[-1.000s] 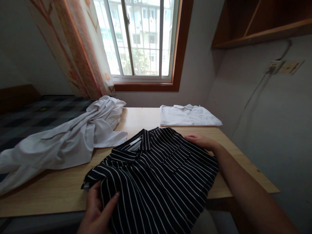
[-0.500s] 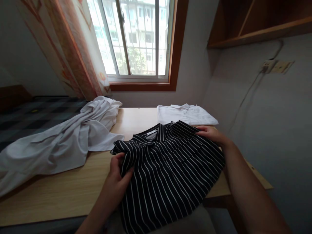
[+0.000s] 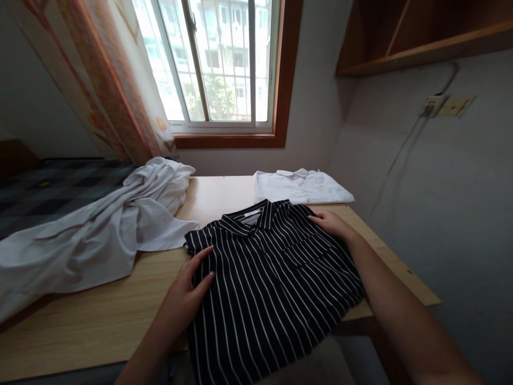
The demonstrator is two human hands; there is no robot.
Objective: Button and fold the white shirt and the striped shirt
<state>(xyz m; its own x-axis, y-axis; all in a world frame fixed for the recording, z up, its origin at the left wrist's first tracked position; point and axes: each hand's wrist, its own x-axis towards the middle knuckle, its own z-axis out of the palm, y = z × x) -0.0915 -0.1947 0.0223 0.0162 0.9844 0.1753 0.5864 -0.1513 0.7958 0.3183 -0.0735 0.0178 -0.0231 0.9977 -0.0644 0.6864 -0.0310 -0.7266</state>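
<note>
A black shirt with white stripes lies front up on the table, its collar facing the window and its lower part hanging over the near edge. On the shirt's left side rests my left hand, open, with thumb and forefinger apart on the cloth. My right hand lies on the right shoulder area, fingers stretched out over the fabric; some of its fingers are hidden. Behind the shirt sits a folded white shirt. A crumpled white garment is spread along the left.
The wooden table stands below a barred window with a patterned curtain. At left is a checked bed surface. A shelf and a socket with a cord are on the right wall.
The striped shirt has been laid flatter, with its left shoulder and collar smoothed out. My left hand has loosened from the bunched cloth, and my right hand has shifted inward from the shoulder edge.
</note>
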